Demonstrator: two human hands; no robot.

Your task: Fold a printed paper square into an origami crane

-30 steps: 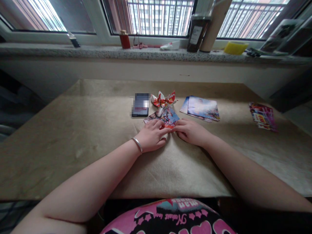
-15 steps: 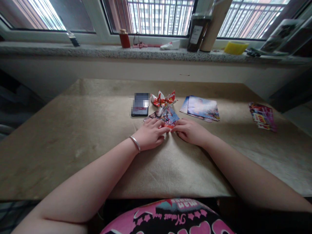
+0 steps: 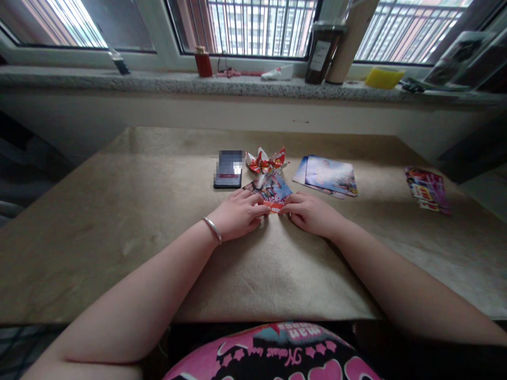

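A printed sheet of colourful paper lies flat on the table in front of me, its near edge showing an orange strip. My left hand, with a silver bangle at the wrist, holds the sheet's left side, thumb near the orange strip. At the lower right corner, my right hand has its thumb and index finger closed on the paper, the other fingers curled under. Just beyond the sheet sits a red and white folded paper piece with pointed tips. The undersides of my fingers are hidden.
A phone lies left of the folded piece. To the right are a stack of printed sheets and some pink-red printed papers. Along the windowsill stand a red bottle, a dark jar and yellow tape.
My left hand has slid a little left along the near edge, uncovering more of the orange strip. My right hand stays nearly in place at the corner.
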